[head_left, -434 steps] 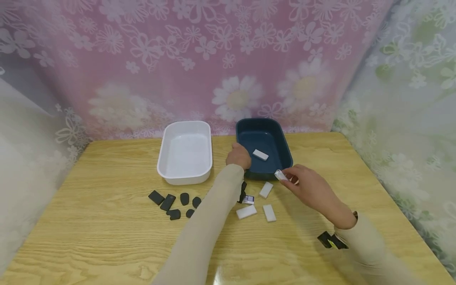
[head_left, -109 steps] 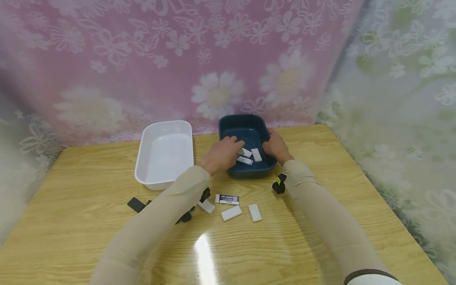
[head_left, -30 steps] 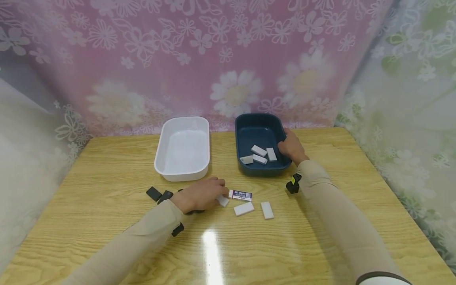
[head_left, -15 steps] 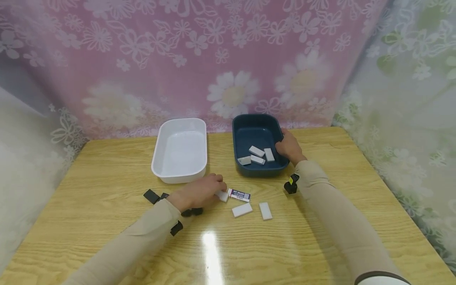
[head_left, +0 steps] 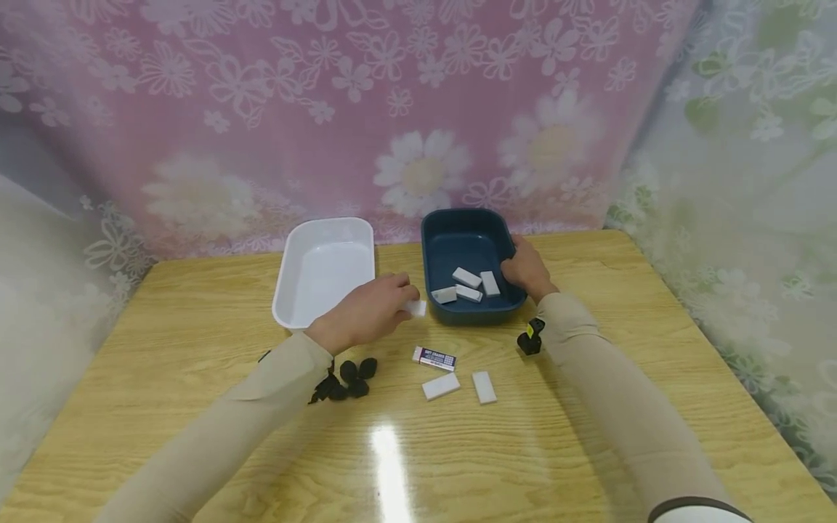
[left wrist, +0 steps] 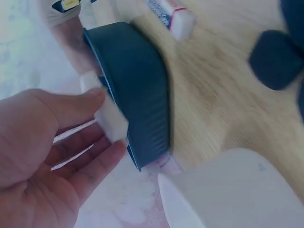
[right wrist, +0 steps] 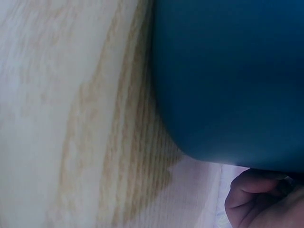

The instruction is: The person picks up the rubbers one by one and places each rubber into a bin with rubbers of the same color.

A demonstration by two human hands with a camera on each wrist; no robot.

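Note:
My left hand (head_left: 369,311) pinches a plain white eraser (head_left: 417,309) between thumb and fingertips, raised over the table just left of the dark blue bin (head_left: 466,250). In the left wrist view the eraser (left wrist: 111,118) appears in front of the bin's wall (left wrist: 142,90). Several white erasers (head_left: 467,277) lie in the near part of that bin. My right hand (head_left: 528,270) grips the bin's right rim, thumb on the inner side. Only part of this hand (right wrist: 259,199) shows in the right wrist view, below the bin's outer wall.
A white bin (head_left: 323,272) stands left of the blue one. On the table lie a sleeved eraser (head_left: 434,358), two plain white ones (head_left: 441,386) and several dark rounded pieces (head_left: 349,372). My left sleeve covers most of the dark rectangular pieces.
My left hand has picked the white eraser up from beside the sleeved one and carried it up and toward the blue bin. My right hand stays on the rim. Earlier, the bin held fewer erasers.

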